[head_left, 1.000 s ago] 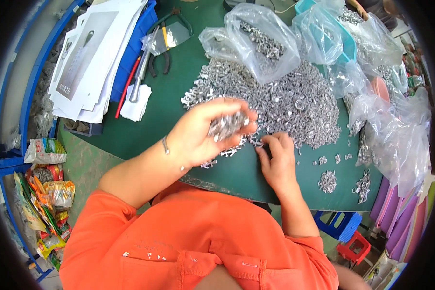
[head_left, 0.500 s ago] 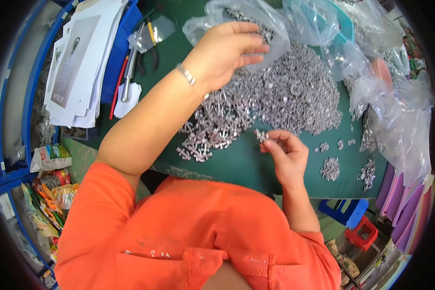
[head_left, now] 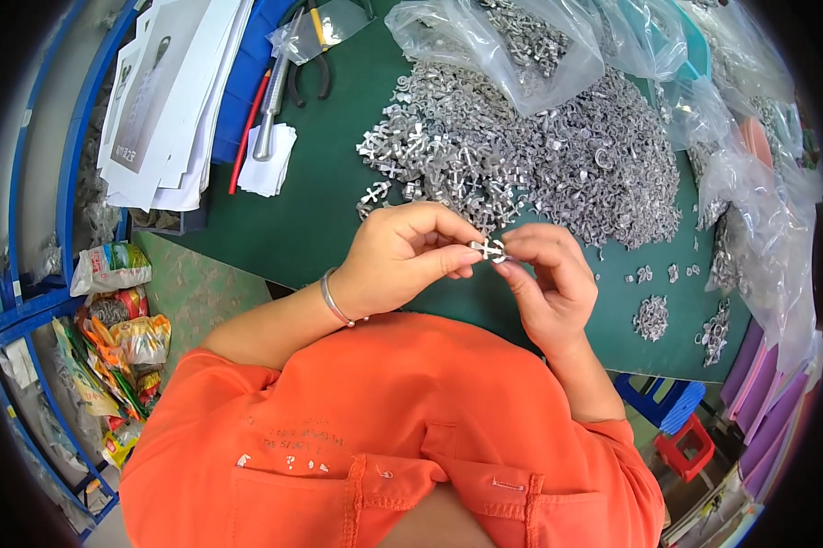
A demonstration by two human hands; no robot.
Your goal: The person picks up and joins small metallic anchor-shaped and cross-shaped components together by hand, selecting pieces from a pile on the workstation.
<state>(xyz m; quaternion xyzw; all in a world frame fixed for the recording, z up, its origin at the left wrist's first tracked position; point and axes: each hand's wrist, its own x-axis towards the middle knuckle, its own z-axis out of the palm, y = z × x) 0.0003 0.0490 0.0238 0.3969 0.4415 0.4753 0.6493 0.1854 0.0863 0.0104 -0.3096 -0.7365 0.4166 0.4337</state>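
Observation:
Close to my body, above the near edge of the table, both hands meet at a small silver cross- or anchor-shaped metal piece (head_left: 490,249). My left hand (head_left: 400,254), with a metal bangle on its wrist, is closed in a pinch at the piece's left end. Thumb and fingers of my right hand (head_left: 554,281) grip its right end. Just beyond my hands lies a heap of similar bright silver pieces (head_left: 448,164). It runs into a larger pile of small grey metal parts (head_left: 603,164) on the right.
Clear plastic bags (head_left: 558,55) of metal parts lie at the back. Several tiny parts and a small heap (head_left: 651,318) sit at the right. Papers (head_left: 169,100), a red pencil (head_left: 250,132), pliers (head_left: 309,82) and a metal tool (head_left: 270,114) lie on the left. Stools stand below right.
My left hand has come back from the bag at the far side to the piece in my right hand. Both hands now hold it. The view has shifted slightly.

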